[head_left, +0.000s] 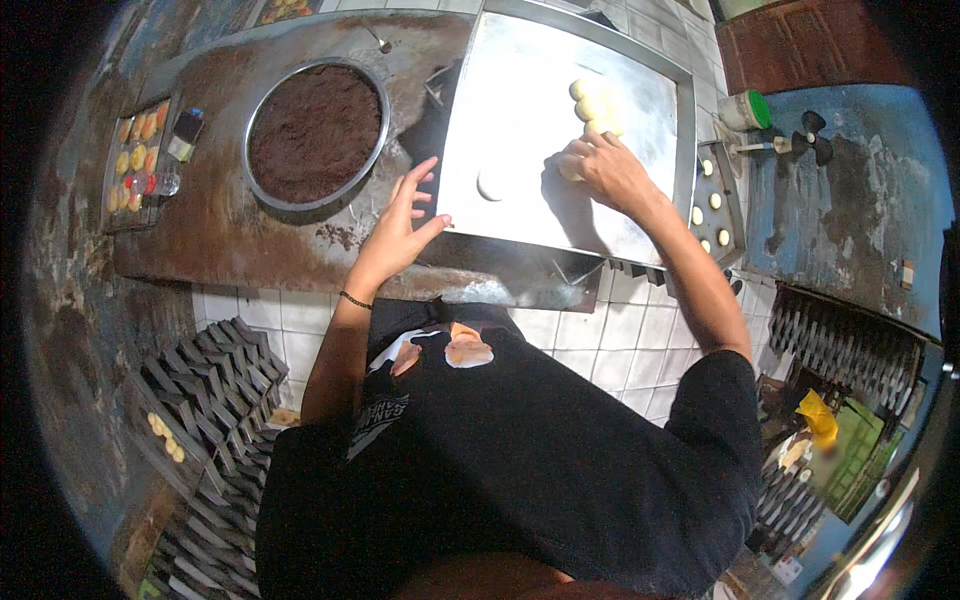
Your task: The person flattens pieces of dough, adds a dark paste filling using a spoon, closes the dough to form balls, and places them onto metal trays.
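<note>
At the upper left of the frame is a metal bowl [384, 118] of brown crumbs [312, 135]. At upper middle, the left hand [395, 237], its grip apart, is beside the tray [520, 110], which carries one lone ball [490, 185]. More right, the right hand [608, 170] bends over a pale ball [571, 172] below the dough cluster [592, 106]; I cannot tell if its grip is clamped.

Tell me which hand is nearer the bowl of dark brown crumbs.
Left. Your left hand is just off the bowl's near right side, by the tray's left edge; your right hand is farther right, by the pale dough balls.
</note>
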Tool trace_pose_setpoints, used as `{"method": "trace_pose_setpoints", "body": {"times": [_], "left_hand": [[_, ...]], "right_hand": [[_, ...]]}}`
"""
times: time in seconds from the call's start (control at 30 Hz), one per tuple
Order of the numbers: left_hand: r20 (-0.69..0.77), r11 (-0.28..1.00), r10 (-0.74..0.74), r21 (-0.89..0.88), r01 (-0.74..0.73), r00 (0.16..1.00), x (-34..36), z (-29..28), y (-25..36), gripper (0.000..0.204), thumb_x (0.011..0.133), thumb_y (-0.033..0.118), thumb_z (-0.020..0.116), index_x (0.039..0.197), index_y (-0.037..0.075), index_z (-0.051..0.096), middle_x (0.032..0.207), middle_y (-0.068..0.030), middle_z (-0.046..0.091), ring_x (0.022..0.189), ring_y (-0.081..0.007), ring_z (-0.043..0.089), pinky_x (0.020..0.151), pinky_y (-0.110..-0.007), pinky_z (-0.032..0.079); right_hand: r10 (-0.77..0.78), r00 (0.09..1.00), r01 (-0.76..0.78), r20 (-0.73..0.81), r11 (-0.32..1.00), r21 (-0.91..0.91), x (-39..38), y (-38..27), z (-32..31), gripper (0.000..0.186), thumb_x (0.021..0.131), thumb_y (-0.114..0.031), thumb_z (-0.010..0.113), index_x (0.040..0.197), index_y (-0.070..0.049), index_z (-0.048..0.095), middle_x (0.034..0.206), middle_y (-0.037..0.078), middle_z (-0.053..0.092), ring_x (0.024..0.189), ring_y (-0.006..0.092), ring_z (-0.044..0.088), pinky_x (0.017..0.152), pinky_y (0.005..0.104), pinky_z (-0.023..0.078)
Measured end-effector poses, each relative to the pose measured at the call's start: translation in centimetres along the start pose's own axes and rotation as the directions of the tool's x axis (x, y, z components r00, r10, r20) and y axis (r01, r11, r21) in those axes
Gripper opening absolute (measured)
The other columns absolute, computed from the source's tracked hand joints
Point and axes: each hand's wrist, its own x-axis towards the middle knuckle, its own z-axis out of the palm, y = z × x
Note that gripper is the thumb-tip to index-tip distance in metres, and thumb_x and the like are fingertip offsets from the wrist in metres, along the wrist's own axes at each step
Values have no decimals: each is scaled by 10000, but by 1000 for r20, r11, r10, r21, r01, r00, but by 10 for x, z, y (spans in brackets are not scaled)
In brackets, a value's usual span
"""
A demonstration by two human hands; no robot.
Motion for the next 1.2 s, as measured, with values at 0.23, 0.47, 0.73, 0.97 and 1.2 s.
{"method": "trace_pose_setpoints", "body": {"times": [0.23, 0.47, 0.73, 0.97, 1.2], "left_hand": [[-334, 985, 158, -16, -173, 929, 5, -12, 14, 472, 975, 138, 701, 1418, 44, 570, 1298, -140, 668, 1226, -239, 629, 1023, -377, 501], [-262, 901, 214, -318, -293, 941, 24, -20, 53, 376, 1134, 256, 466, 1343, -16, 621, 1304, -155, 668, 1234, -234, 628, 1073, -350, 476], [-561, 864, 128, -341, -370, 818, 25, -90, 77, 578, 1140, 495, 419, 771, 65, 536, 725, 1, 546, 677, -109, 537, 617, -297, 454], [-230, 468, 29, -857, -216, 973, 11, -159, 71, 444, 1090, 479, 577, 886, 85, 594, 911, 32, 602, 769, -53, 524, 660, -220, 441], [-156, 491, 76, -854, -173, 985, -2, -205, 34, 250, 1077, 322, 629, 1024, 79, 640, 914, 19, 666, 806, -56, 635, 716, -222, 518]], "right_hand": [[-13, 999, 17, 48, 996, -83, 10, 12, 5, 308, 858, -237, 747, 1141, -119, 737, 1041, 66, 718, 1034, 284, 671, 961, 403, 504], [337, 932, 32, -136, 296, 955, 59, -88, -77, 267, 926, -192, 778, 1103, 8, 765, 938, 114, 778, 862, 170, 724, 790, 339, 576], [638, 703, 397, -315, 16, 918, 147, -233, -110, 231, 922, -165, 821, 1021, 13, 713, 868, 33, 726, 787, 99, 635, 726, 264, 519], [858, 428, 480, -283, 50, 876, 223, -286, -125, 178, 918, -121, 823, 907, 15, 710, 862, 50, 745, 781, 95, 658, 699, 252, 530], [683, 726, 343, -75, -265, 901, 233, -289, -139, 246, 1020, -234, 728, 989, 7, 768, 849, 2, 736, 729, 35, 625, 618, 202, 480]]}}
